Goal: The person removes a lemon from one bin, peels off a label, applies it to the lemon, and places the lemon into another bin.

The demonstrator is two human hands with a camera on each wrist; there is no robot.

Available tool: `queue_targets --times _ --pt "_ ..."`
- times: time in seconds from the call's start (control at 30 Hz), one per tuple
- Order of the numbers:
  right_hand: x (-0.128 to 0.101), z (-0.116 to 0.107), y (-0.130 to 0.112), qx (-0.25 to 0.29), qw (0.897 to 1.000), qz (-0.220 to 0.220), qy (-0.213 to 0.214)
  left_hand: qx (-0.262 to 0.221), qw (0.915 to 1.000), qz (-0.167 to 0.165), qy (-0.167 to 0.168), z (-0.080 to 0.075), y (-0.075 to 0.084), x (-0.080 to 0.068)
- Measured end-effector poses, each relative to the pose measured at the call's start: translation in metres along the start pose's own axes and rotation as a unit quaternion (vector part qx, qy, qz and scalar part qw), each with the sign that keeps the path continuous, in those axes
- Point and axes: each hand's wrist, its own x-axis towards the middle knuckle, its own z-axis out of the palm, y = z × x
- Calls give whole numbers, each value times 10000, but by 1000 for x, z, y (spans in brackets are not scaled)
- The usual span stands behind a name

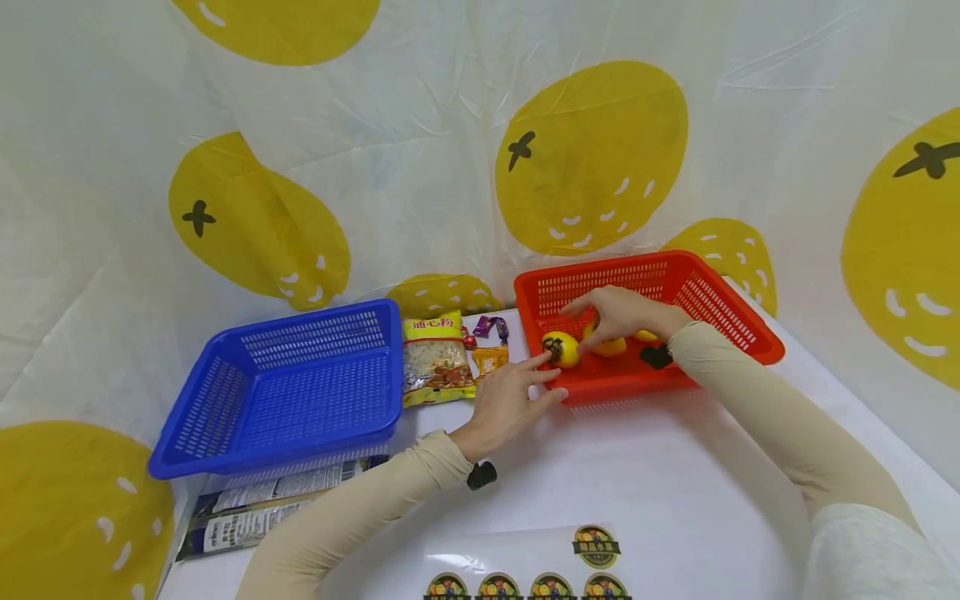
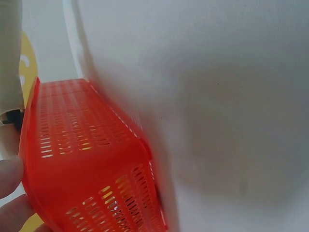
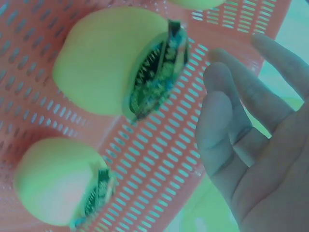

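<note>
A red basket [image 1: 765,343] holds several rounded yellow fruits; their exact kind is unclear. The leftmost yellow fruit [image 1: 568,350] bears a dark round sticker [image 1: 553,348]. My left hand [image 1: 508,402] is at the basket's near left corner, fingers stretched toward this fruit, index fingertip at the sticker. In the left wrist view, its fingers [image 2: 12,212] are beside the basket's rim. Over the basket, my right hand [image 1: 626,315] has loosely bent, spread fingers, its thumb near the same fruit. The right wrist view shows that hand [image 3: 260,130] holding nothing, beside a stickered fruit [image 3: 104,60].
A blue basket [image 1: 315,400] stands on the left. Between the baskets lie a pasta bag [image 1: 438,362] and small wrapped sweets [image 1: 491,358]. Long dark packets [image 1: 255,521] lie before the blue basket. A clear sticker sheet [image 1: 517,546] is at the front.
</note>
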Motion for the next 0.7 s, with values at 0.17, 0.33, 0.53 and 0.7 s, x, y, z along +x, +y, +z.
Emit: queue_targets --times 0.17,0.33,0.53,0.7 --pt "-5 -8 -6 -151 9994 5 307 28 10000 -32 22 0 -1 1" --pt "-10 -18 -10 -40 9986 73 521 95 9999 -94 12 0 -1 1" --pt "-24 -22 -17 -224 9968 10 763 23 10000 -60 -61 0 -2 0" --pt "-41 -20 -29 -412 9944 -63 969 66 10000 43 -16 -5 -5 -4"
